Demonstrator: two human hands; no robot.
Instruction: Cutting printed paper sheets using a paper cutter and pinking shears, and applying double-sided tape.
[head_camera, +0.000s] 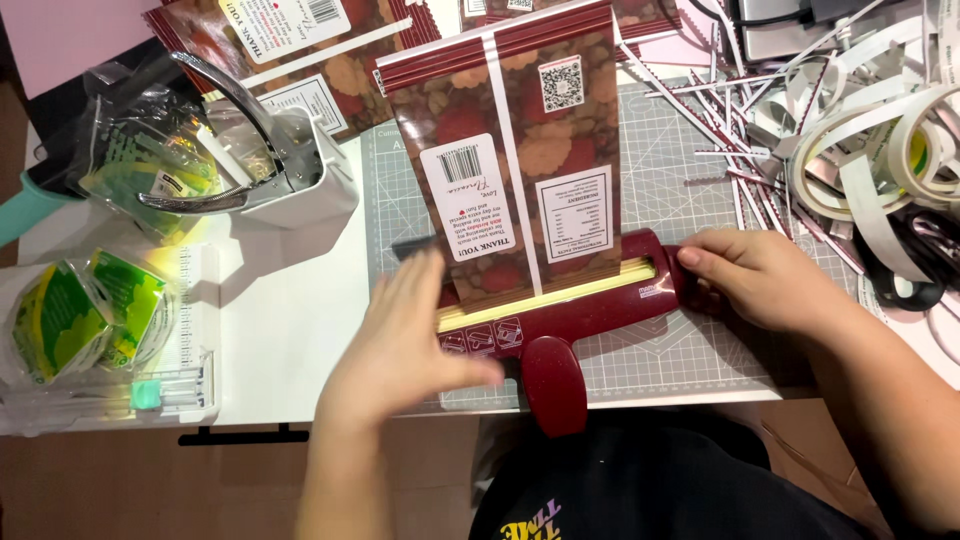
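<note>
A dark red, floral-printed flat pouch (520, 150) with white labels lies on a grey cutting mat (690, 200), its near end fed into the slot of a dark red bar-shaped sealer (600, 305). My left hand (405, 340) hovers open and blurred over the sealer's left part, beside the pouch's lower corner and above the sealer's rounded handle (555, 385). My right hand (755, 280) is closed on the sealer's right end, thumb on top.
A white machine with a metal lever (270, 165) sits at left on the white table. Clear bags with green contents (80, 315) lie at far left. More printed pouches (290, 40) lie behind. Trimmed strips and tape rolls (880, 140) pile at right.
</note>
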